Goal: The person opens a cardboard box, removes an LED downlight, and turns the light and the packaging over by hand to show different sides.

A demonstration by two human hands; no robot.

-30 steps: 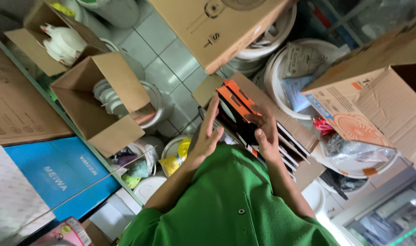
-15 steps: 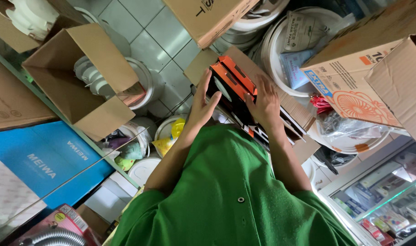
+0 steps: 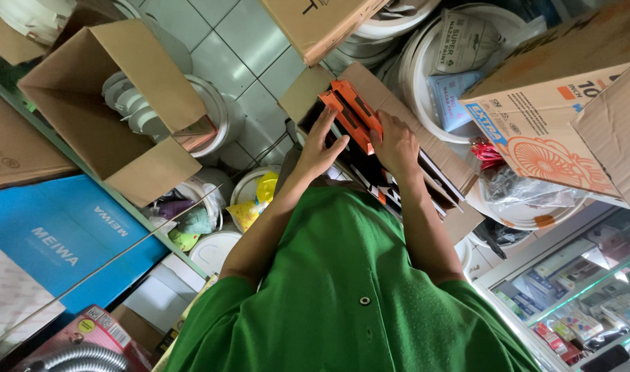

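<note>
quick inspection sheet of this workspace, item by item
surface: pale tiled floor, bare only in a small patch between boxes and pails.
job's things: orange and black flat boxes standing in an open cardboard carton.
clutter: open cardboard box with white fittings inside, white pails, yellow bag, blue box.
grippers: left hand lies flat against the boxes' side; right hand rests on top of them, fingers over the orange box; no closed grip visible on either.
cables: grey ribbed hose at the bottom edge; no other cable seen.
surroundings: large printed carton at right, glass display case holding small packets, green shirt in the foreground.
</note>
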